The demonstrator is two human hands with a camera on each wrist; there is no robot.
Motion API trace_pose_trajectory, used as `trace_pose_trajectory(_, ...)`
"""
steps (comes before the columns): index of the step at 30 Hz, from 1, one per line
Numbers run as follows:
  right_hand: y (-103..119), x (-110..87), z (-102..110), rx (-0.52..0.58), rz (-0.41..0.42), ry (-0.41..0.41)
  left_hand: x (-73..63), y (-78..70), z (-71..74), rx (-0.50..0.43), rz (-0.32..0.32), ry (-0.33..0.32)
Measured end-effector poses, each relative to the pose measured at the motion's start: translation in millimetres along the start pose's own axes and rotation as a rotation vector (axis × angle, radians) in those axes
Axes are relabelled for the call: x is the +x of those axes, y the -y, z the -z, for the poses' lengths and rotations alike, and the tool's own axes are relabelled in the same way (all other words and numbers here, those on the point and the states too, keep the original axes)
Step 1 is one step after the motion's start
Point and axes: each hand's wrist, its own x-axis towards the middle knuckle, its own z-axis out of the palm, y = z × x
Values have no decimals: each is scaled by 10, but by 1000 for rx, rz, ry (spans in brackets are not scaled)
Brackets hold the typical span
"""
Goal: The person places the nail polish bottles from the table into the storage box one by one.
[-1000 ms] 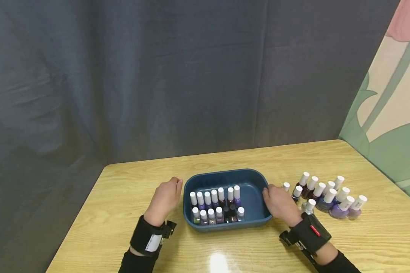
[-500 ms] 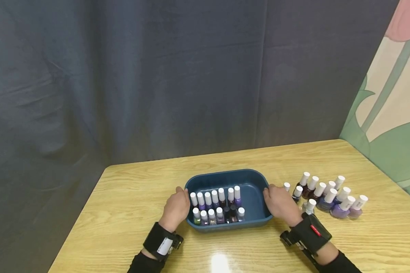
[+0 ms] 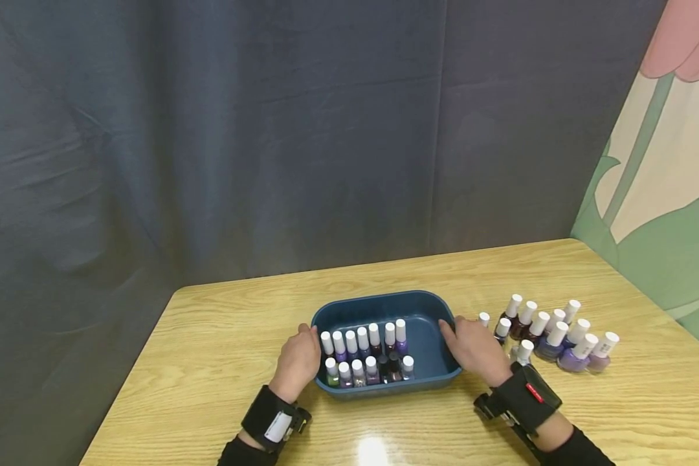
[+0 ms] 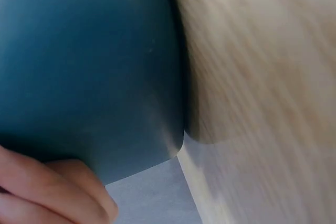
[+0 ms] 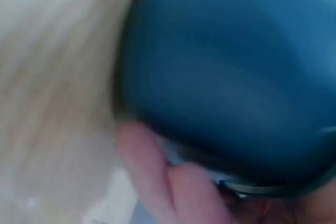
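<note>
A dark blue plastic bin (image 3: pixel 378 393) stands on the table with two rows of nail polish bottles (image 3: pixel 363 338) in its left and middle part. My left hand (image 3: pixel 297 362) grips the bin's left end; in the left wrist view its curled fingers (image 4: pixel 58 190) lie against the bin's outer side. At the right end my right hand (image 3: pixel 479 349) holds the rim, thumb over the inside. The right wrist view, blurred, has fingers (image 5: pixel 142 161) at the bin's outer wall. Most fingertips are hidden in the head view.
To the right of the bin, several more nail polish bottles (image 3: pixel 550 348) with white caps stand in a loose cluster close to my right hand. A grey curtain (image 3: pixel 326 129) hangs behind the wooden table (image 3: pixel 221 336). A patterned surface (image 3: pixel 664 213) borders the right side.
My left hand has moved right from beside the bin onto its left end. The right hand has stayed at the right end, its thumb now over the rim. The view has shifted slightly.
</note>
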Motion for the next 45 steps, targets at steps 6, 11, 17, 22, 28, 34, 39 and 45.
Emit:
trace_pose_trajectory(6,-21,-26,286,51,-12,-87,-2,-15,16,-13,11,18)
trace_pose_trajectory(11,-154,-69,585,22,81,-254,2,-16,14,-21,8,17)
trace_pose_trajectory(17,-293,-56,698,-83,113,-195,5,-9,24,-13,0,25)
trace_pose_trajectory(22,-289,-22,646,-155,161,-161,17,6,25,-19,-7,33)
trace_pose_trajectory(28,-245,-12,543,-128,171,-154,15,13,32,-32,-20,29)
trace_pose_trajectory(34,-270,7,448,-138,233,-187,8,32,25,-32,-20,36)
trace_pose_trajectory(39,-267,5,467,-136,272,-199,11,30,20,-27,-18,38)
trace_pose_trajectory(45,-140,-66,576,-115,316,-323,15,26,9,-26,-35,27)
